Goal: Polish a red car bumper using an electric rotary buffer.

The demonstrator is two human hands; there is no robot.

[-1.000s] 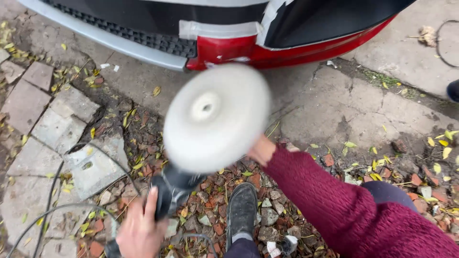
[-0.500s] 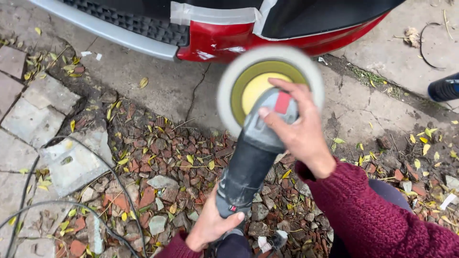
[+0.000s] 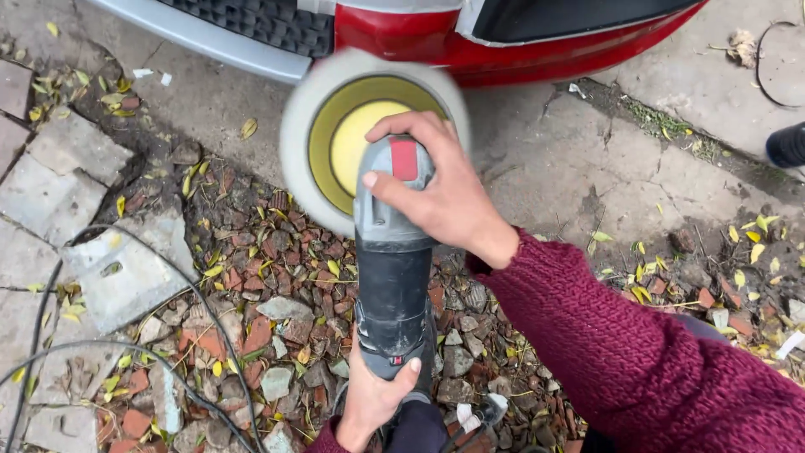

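Observation:
I hold a grey power polisher [image 3: 392, 277] lengthwise in front of me. My right hand [image 3: 436, 193], in a dark red knitted sleeve, grips the tool's head beside its red button. My left hand [image 3: 373, 394] wraps the rear handle at the bottom of the view. The round white polishing pad [image 3: 306, 159] with its yellow backing plate [image 3: 352, 138] faces down and away from me. The pad hangs just in front of a red car's bumper [image 3: 402, 38].
A grey lower bumper trim [image 3: 210, 38] runs along the top left. Black cables [image 3: 126, 344] snake over broken paving slabs [image 3: 59, 184], brick rubble and yellow leaves. Cracked concrete [image 3: 579, 159] lies at right. A dark shoe [image 3: 788, 144] shows at the right edge.
The polisher has turned over, from pad face up towards me to its yellow back showing. My right hand moved onto the tool's head and the tool swung upright in the view.

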